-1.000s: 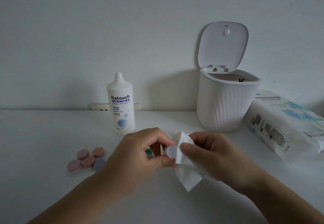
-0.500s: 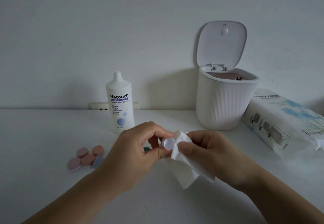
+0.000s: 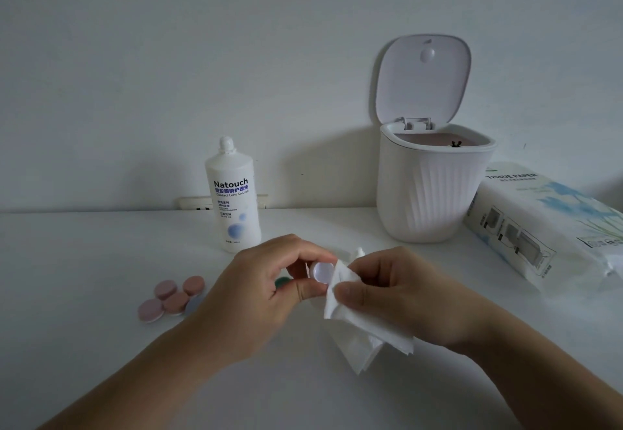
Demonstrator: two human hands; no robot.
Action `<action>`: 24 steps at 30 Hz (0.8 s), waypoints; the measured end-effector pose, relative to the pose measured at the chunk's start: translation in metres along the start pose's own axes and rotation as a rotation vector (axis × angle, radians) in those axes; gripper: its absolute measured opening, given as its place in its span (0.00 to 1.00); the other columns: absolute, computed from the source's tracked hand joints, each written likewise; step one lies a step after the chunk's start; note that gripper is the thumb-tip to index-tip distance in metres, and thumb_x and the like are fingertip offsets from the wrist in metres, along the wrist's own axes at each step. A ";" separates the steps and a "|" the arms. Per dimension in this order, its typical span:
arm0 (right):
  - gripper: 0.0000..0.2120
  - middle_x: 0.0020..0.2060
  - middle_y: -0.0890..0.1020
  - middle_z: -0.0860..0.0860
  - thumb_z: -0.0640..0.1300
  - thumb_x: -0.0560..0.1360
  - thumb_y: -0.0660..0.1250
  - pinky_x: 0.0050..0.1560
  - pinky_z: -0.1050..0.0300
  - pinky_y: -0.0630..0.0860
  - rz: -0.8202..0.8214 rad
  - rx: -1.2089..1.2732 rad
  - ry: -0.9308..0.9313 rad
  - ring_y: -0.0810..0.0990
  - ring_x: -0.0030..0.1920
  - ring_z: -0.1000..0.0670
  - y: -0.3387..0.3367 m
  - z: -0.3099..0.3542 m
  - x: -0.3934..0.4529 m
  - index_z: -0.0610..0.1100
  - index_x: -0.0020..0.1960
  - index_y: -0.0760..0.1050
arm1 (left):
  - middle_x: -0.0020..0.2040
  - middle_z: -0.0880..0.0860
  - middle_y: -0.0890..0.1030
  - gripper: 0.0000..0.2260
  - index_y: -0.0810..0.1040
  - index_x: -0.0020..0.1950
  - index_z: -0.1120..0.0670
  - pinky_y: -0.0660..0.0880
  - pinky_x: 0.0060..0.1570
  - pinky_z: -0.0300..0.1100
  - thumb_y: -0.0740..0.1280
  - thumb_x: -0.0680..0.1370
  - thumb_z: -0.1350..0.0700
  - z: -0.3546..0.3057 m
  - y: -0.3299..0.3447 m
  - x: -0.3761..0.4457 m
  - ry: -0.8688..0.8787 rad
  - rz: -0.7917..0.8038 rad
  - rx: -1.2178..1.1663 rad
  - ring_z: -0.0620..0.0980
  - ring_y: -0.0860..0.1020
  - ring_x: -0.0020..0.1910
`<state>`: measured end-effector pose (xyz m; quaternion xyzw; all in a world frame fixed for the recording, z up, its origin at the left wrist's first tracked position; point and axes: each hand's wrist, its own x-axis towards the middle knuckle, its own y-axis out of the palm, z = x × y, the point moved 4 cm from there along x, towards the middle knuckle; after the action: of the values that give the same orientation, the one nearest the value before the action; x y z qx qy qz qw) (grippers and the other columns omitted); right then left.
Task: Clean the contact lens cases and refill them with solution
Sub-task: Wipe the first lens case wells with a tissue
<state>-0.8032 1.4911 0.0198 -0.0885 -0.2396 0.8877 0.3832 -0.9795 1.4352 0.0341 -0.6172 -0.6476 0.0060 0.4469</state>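
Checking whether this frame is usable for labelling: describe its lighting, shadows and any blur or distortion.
Head view: dim, flat light with a bluish-grey cast and no glare; the bin and solution bottle throw soft shadows on the wall to their left; both stay sharp and the bottle label is readable; the left hand and right hand look slightly soft; the tissue pack at the right edge looks stretched by the wide-angle lens.

A plain white wall [image 3: 168,59] fills the upper half, meeting a white table [image 3: 67,261] along a straight edge. A wall socket [image 3: 195,203] sits low on the wall — just above the tabletop. The light is dim and even, with soft shadows.
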 end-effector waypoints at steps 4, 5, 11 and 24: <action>0.18 0.31 0.77 0.50 0.57 0.73 0.68 0.33 0.57 0.69 -0.114 0.089 -0.023 0.73 0.31 0.53 -0.002 0.001 0.001 0.41 0.42 0.82 | 0.40 0.44 0.83 0.09 0.83 0.46 0.45 0.76 0.41 0.34 0.78 0.70 0.46 0.005 -0.004 -0.002 -0.075 -0.099 -0.050 0.46 0.82 0.42; 0.17 0.33 0.79 0.48 0.56 0.73 0.68 0.34 0.56 0.70 -0.138 0.130 -0.028 0.74 0.33 0.52 -0.002 0.000 0.002 0.42 0.43 0.83 | 0.38 0.45 0.82 0.11 0.82 0.45 0.46 0.76 0.41 0.34 0.80 0.68 0.45 0.005 -0.003 -0.003 -0.079 -0.107 -0.068 0.47 0.81 0.40; 0.16 0.34 0.81 0.49 0.56 0.73 0.69 0.34 0.61 0.72 -0.098 0.192 -0.004 0.77 0.33 0.53 -0.002 -0.003 0.002 0.43 0.45 0.84 | 0.41 0.45 0.83 0.08 0.82 0.47 0.47 0.75 0.42 0.33 0.77 0.71 0.50 0.007 0.000 -0.002 -0.083 -0.075 -0.069 0.47 0.81 0.43; 0.16 0.39 0.83 0.38 0.54 0.74 0.69 0.37 0.55 0.72 -0.151 0.249 -0.039 0.78 0.36 0.49 -0.003 0.001 -0.001 0.41 0.45 0.84 | 0.39 0.48 0.81 0.11 0.78 0.44 0.46 0.78 0.40 0.48 0.76 0.68 0.45 0.002 0.005 -0.004 -0.047 -0.108 -0.139 0.50 0.80 0.39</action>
<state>-0.8009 1.4919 0.0223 -0.0047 -0.1409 0.8807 0.4522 -0.9777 1.4341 0.0275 -0.6106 -0.6891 -0.0486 0.3872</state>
